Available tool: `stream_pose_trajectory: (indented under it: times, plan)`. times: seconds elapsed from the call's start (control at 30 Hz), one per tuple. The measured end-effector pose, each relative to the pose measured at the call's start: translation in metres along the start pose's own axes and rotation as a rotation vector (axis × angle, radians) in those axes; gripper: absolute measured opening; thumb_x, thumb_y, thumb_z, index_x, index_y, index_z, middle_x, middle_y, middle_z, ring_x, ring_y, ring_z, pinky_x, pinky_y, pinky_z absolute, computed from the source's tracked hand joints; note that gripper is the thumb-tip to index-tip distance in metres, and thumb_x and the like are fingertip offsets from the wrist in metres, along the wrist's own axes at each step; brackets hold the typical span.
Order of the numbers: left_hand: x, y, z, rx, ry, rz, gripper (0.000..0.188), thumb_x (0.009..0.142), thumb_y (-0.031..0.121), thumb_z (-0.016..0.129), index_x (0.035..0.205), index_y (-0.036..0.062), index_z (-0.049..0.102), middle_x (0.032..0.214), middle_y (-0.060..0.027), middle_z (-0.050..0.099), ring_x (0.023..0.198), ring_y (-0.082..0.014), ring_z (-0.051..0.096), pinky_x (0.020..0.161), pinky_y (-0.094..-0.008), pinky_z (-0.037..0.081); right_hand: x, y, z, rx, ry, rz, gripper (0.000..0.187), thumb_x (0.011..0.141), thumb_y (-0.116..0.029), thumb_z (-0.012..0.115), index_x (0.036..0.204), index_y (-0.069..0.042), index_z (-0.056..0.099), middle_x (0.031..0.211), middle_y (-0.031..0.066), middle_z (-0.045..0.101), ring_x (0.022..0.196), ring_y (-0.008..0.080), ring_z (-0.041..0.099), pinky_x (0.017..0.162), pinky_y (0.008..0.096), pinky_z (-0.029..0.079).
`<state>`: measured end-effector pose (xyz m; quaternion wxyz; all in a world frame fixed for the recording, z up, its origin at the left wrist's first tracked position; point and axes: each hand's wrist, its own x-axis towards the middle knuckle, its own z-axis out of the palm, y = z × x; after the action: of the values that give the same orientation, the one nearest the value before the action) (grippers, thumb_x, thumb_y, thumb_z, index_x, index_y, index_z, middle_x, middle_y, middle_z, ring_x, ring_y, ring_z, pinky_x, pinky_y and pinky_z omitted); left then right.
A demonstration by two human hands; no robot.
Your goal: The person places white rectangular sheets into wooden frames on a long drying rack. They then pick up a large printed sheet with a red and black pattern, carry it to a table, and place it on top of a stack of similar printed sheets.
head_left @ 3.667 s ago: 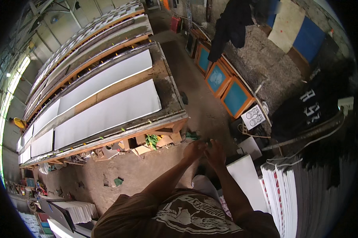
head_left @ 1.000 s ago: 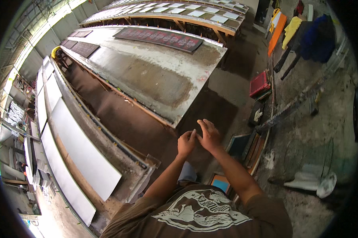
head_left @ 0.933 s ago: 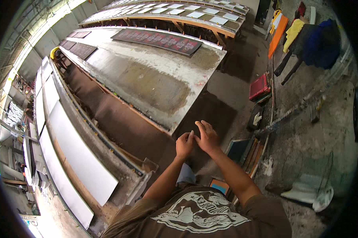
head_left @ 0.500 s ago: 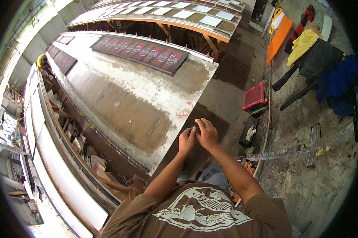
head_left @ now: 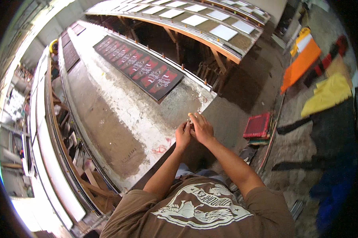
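My left hand and my right hand meet in front of my body, beside the end of a long table with a worn white and brown top. The fingertips of both are pinched together. Something tiny and pale may show between them, too small to name. Farther up the table lies a long dark panel with rows of red and white printed designs, out of reach of both hands.
A second table with white sheets stands beyond. Red-framed screens are stacked on the floor at right. Orange cloth, yellow cloth and dark garments hang along the right wall. White boards line the left; a person is far back.
The tables, screen stack and hanging cloths have shifted lower in view, and the dark panel appears nearer. My hands stay together and have moved slightly left, fingers still pinched.
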<state>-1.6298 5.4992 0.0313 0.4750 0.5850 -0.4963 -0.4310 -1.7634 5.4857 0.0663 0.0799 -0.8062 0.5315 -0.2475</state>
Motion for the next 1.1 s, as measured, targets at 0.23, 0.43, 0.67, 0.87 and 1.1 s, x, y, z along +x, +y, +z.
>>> stream_pose_trajectory:
  times: [0.23, 0.43, 0.67, 0.87, 1.1]
  plan:
    - [0.092, -0.009, 0.040, -0.217, 0.188, -0.100, 0.037, 0.103, 0.024, 0.057, 0.130, -0.0012, 0.061, 0.110, -0.0143, 0.072, 0.092, -0.0204, 0.068, 0.083, -0.0338, 0.053, 0.098, 0.073, 0.021, 0.096, 0.010, -0.137, 0.073, 0.080, -0.036, 0.077, 0.141, -0.010, 0.047, 0.132, 0.0239, 0.055, 0.119, 0.0426, 0.056, 0.098, 0.0496, 0.049]
    - [0.192, -0.057, 0.037, -0.836, 0.449, -0.453, 0.064, 0.104, 0.028, 0.058, 0.154, 0.0023, 0.029, 0.141, -0.0177, 0.052, 0.122, -0.0295, 0.057, 0.100, -0.0414, 0.047, 0.192, 0.115, 0.048, 0.165, -0.199, -0.069, 0.073, 0.085, -0.041, 0.077, 0.142, -0.006, 0.046, 0.139, 0.0251, 0.051, 0.130, 0.0419, 0.049, 0.104, 0.0485, 0.046]
    - [0.274, -0.146, 0.047, -1.402, 0.831, -0.517, 0.069, 0.106, 0.030, 0.051, 0.159, 0.0060, 0.015, 0.166, -0.0182, 0.020, 0.145, -0.0391, 0.035, 0.116, -0.0555, 0.032, 0.271, 0.162, 0.056, 0.179, -0.344, -0.139, 0.070, 0.086, -0.037, 0.076, 0.142, -0.007, 0.047, 0.141, 0.0250, 0.050, 0.131, 0.0418, 0.049, 0.106, 0.0495, 0.044]
    - [0.300, -0.105, 0.051, -1.235, 1.122, -0.601, 0.051, 0.097, 0.052, 0.062, 0.131, 0.0142, 0.054, 0.127, -0.0024, 0.055, 0.114, -0.0252, 0.052, 0.103, -0.0448, 0.037, 0.329, 0.182, 0.074, 0.318, -0.503, -0.187, 0.068, 0.087, -0.038, 0.074, 0.142, -0.008, 0.047, 0.144, 0.0263, 0.047, 0.134, 0.0421, 0.047, 0.108, 0.0500, 0.043]
    - [0.370, -0.003, 0.107, -1.191, 1.200, -0.133, 0.062, 0.100, 0.055, 0.057, 0.150, 0.0296, 0.030, 0.138, -0.0028, 0.049, 0.116, -0.0264, 0.055, 0.089, -0.0465, 0.049, 0.394, 0.223, 0.105, 0.482, -0.526, -0.329, 0.064, 0.087, -0.037, 0.074, 0.138, -0.005, 0.052, 0.138, 0.0221, 0.052, 0.129, 0.0403, 0.051, 0.105, 0.0481, 0.045]
